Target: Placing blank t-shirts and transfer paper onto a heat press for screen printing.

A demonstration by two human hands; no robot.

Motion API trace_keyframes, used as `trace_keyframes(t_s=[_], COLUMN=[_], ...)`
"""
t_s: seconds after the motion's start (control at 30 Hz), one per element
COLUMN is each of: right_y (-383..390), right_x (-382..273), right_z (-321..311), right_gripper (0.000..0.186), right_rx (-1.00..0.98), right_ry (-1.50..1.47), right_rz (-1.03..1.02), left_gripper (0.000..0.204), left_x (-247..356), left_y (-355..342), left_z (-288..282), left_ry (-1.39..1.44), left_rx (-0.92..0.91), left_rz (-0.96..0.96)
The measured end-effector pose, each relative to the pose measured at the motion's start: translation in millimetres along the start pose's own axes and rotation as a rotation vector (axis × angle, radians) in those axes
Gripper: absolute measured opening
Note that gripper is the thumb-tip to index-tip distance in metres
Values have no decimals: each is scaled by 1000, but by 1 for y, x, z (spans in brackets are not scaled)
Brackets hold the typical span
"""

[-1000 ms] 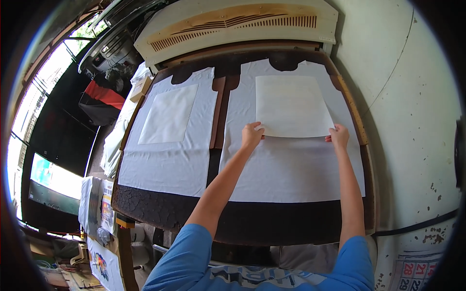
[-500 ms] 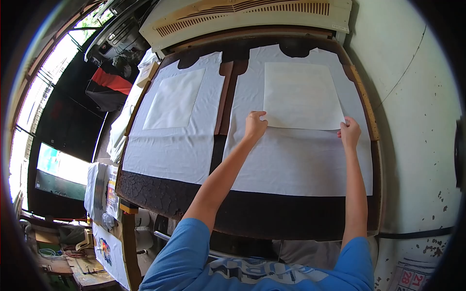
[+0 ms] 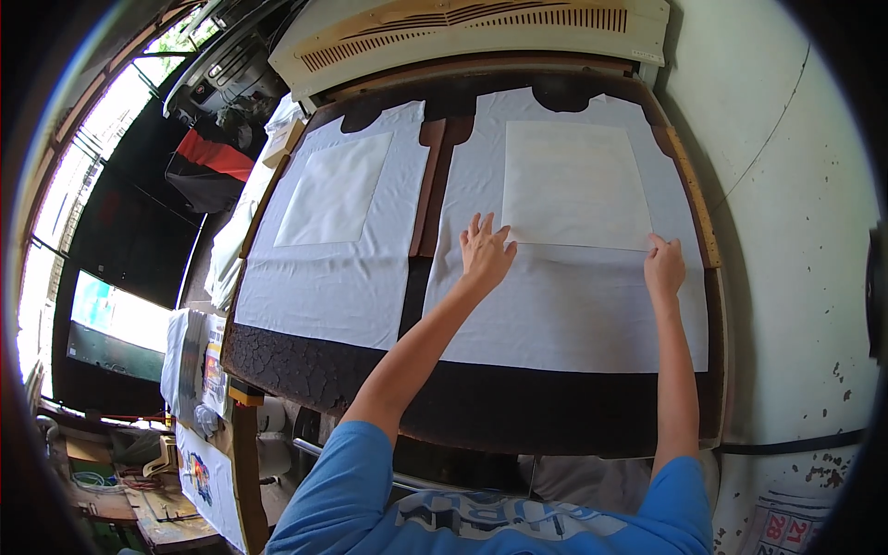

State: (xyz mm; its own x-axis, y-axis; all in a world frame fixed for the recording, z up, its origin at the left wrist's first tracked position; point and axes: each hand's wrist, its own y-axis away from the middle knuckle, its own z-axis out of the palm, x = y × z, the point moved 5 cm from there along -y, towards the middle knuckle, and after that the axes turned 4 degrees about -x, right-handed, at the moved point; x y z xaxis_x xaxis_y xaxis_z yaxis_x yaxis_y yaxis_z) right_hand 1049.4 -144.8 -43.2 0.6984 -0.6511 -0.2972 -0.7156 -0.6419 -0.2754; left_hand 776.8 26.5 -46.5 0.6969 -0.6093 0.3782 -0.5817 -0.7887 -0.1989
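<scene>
Two pale fabric shirt pieces [image 3: 555,324] [image 3: 324,296] lie on a dark press bed [image 3: 555,412], each under a white rectangular sheet [image 3: 573,180] [image 3: 328,190]. My left hand [image 3: 486,250] is open, fingers spread at the near left corner of the right-hand sheet, fingertips over the fabric and sheet edge. My right hand [image 3: 664,264] is at that sheet's near right corner with fingers bent together; whatever they grip there is hidden.
A cream vented press housing [image 3: 472,42] spans the back. A pale wall [image 3: 777,231] stands close on the right. To the left are stacked white garments [image 3: 185,361], a printed white shirt [image 3: 208,472], red-and-black cloth [image 3: 203,171] and a cluttered workbench [image 3: 129,499].
My left hand has released the sheet corner and spread its fingers. My right hand has lowered slightly at its corner. The sheet's near edge now lies flatter.
</scene>
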Motion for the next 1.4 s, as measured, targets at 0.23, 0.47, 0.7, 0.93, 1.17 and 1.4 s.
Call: trace_keyframes(t_s=[0.23, 0.47, 0.7, 0.93, 1.17, 1.4], right_y=[1, -3, 59, 237, 416, 440], right_x=[-2, -2, -27, -108, -196, -210], right_z=[-4, -5, -31, -78, -71, -56], right_gripper=[26, 29, 24, 17, 11, 6], right_rx=[-28, -15, 51, 7, -134, -132], right_ry=[-14, 13, -120, -371, -451, -279], right_rz=[3, -82, -167, -380, -499, -483], left_gripper=[32, 43, 41, 27, 13, 11], left_x=[2, 1, -15, -84, -181, -208], left_y=[0, 8, 90, 255, 398, 415], left_z=[7, 3, -36, -125, -159, -166], left_ry=[-62, -25, 105, 198, 331, 183], left_rx=[-12, 96, 98, 193, 225, 332], left_rz=[15, 59, 249, 88, -227, -91])
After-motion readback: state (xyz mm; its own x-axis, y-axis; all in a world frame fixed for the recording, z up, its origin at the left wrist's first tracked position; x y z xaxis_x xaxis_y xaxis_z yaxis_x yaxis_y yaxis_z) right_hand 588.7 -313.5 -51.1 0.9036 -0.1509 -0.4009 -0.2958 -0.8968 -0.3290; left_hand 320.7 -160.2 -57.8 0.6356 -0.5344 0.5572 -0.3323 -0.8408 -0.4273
